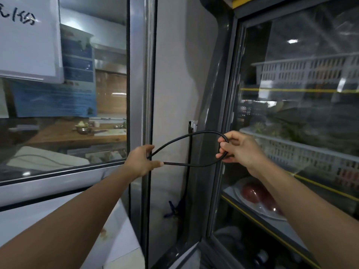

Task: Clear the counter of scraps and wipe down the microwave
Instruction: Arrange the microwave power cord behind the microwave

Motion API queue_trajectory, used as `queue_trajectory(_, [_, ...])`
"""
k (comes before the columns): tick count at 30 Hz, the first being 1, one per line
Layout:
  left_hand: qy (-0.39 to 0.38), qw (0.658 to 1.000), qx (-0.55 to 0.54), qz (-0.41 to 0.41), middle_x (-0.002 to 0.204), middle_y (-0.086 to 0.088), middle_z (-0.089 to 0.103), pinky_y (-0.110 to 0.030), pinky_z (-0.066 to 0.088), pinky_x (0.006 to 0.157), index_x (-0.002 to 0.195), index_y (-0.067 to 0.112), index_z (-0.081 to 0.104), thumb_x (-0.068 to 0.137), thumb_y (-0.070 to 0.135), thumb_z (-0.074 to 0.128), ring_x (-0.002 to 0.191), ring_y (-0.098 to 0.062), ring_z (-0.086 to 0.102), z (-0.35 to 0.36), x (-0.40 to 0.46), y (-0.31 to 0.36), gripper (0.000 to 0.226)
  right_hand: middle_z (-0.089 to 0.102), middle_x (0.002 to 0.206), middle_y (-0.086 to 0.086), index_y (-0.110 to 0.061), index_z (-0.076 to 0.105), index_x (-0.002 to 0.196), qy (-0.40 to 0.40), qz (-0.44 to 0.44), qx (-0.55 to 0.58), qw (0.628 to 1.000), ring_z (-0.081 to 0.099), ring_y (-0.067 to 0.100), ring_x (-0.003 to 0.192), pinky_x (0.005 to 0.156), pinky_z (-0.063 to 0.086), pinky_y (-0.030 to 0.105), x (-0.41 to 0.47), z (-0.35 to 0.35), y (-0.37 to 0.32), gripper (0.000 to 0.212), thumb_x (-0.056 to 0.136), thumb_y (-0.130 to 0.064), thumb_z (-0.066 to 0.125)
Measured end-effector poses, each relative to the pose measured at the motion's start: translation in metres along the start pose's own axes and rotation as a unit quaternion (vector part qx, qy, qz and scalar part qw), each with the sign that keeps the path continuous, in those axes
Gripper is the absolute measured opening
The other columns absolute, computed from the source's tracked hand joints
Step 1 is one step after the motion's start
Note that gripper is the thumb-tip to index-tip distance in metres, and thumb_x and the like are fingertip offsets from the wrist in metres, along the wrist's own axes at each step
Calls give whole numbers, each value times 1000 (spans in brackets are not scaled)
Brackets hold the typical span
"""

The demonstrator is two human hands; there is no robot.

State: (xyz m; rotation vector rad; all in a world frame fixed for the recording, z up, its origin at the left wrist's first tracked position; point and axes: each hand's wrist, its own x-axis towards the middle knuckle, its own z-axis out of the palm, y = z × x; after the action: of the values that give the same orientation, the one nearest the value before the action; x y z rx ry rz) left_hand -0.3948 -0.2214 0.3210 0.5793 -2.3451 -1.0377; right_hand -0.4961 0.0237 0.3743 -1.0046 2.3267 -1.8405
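A black power cord [191,135] is bent into a loop in front of me, held up between a grey window frame and a glass-door fridge. My left hand [140,161] pinches the loop's left end, where the two strands cross. My right hand [240,148] grips the loop's right bend with curled fingers. A further length of the cord hangs straight down behind the loop along the wall. No microwave or counter scraps are in view.
A glass-door display fridge [236,78] stands at right, with white baskets [303,71] and a plate of wrapped red food [258,199] inside. At left a window [93,94] looks onto a kitchen with a wooden counter. A whiteboard [29,37] hangs at upper left.
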Motion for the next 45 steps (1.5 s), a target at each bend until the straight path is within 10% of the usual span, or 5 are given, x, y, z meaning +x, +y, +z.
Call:
queue_trajectory(12, [2,1000,-12,1,86,1,69,-19,45,68,88,18,73,80,27,73,82,-11,62,28,32,-6,12,63,75,6,-14,56,82,7,31,5,999,69,17,72,63,52,31,31,-11,39,17,92,-1,53])
queue_trajectory(18, [0,999,38,19,77,0,66,-13,39,54,85,15,73,82,25,71,71,-9,57,29,40,-6,10,57,117,2,-21,52,122,15,-58,-218,974,54,17,112,97,44,33,44,-1,37,47,81,-14,71])
queue_trajectory(23, [-7,998,53,34,76,1,65,-13,38,56,84,16,73,83,26,70,72,-8,57,29,48,-8,10,62,121,3,-19,56,124,-77,-182,-384,902,57,20,113,99,44,41,61,47,23,41,85,-27,66])
queue_trajectory(37, [-14,998,65,-7,73,7,62,-17,38,56,89,20,71,84,22,69,67,-7,54,14,67,-73,6,66,79,2,-13,70,97,-22,-74,-163,984,56,11,66,75,46,29,100,65,69,14,91,-14,57])
queue_trajectory(45, [-30,992,123,-4,88,-8,69,-21,48,65,87,18,71,84,21,67,84,-22,63,5,76,-77,5,60,120,6,-13,56,127,-55,-134,-300,943,56,21,112,95,41,27,100,88,82,40,87,-12,62])
